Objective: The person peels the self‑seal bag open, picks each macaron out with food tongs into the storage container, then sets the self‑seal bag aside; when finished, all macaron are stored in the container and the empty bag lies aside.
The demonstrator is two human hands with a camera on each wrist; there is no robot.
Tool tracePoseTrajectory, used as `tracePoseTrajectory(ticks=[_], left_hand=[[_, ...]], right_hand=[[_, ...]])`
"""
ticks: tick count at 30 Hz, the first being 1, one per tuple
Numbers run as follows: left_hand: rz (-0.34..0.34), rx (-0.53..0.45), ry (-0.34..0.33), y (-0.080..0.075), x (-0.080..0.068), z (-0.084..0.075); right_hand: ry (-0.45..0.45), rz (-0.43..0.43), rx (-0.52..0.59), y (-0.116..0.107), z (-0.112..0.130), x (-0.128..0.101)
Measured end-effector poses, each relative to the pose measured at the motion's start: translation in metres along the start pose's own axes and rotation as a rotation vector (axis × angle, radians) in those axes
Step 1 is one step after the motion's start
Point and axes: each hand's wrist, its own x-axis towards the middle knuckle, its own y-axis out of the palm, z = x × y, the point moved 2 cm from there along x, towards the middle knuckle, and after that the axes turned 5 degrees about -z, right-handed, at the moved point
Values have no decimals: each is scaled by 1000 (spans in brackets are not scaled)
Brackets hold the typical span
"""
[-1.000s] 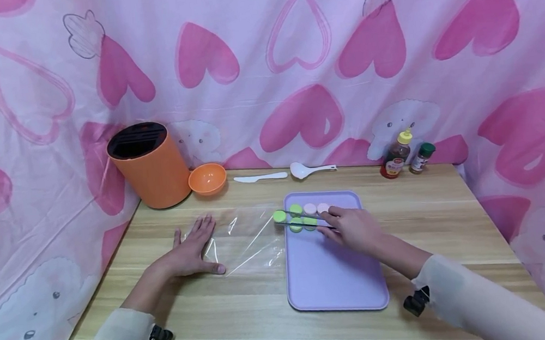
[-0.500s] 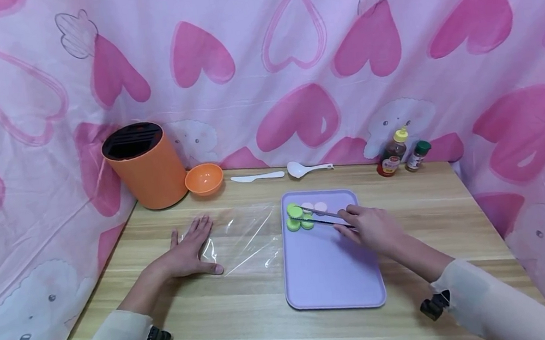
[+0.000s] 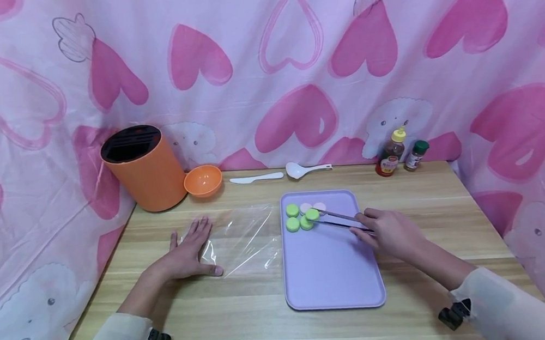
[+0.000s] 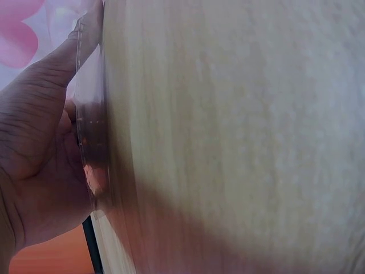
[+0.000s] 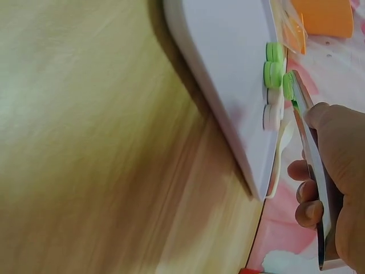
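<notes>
Lilac tray [image 3: 334, 273] on my wooden worktop [image 3: 247, 320], long side running away from me. My right hand [image 3: 392, 232] pinches metal tongs [image 3: 338, 219], whose tips hold a green disc [image 3: 312, 214] at the tray's far left corner, among two more green discs [image 3: 292, 217] and two pale ones [image 3: 313, 207]. My left hand [image 3: 189, 252] lies flat, fingers spread, pressing a clear bag [image 3: 242, 237] just left of the tray. Along the back: orange canister [image 3: 141, 169], bowl [image 3: 203, 180], knife [image 3: 256, 178], spoon [image 3: 307, 170], two bottles [image 3: 401, 153].
</notes>
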Motion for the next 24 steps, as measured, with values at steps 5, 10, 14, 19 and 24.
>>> tracePoseTrajectory(ticks=[5, 10, 14, 19, 24], left_hand=[[-5, 4, 1, 0, -1, 0], [-6, 6, 5, 0, 0, 0], [-4, 1, 4, 0, 0, 1], [1, 3, -1, 1, 1, 1], [-2, 7, -2, 1, 1, 1]], right_hand=[[14, -5, 3, 0, -4, -8], [29, -4, 2, 3, -8, -16], [18, -21, -19, 8, -11, -22], [48, 18, -27, 11, -14, -28], [66, 54, -38, 16, -14, -31]])
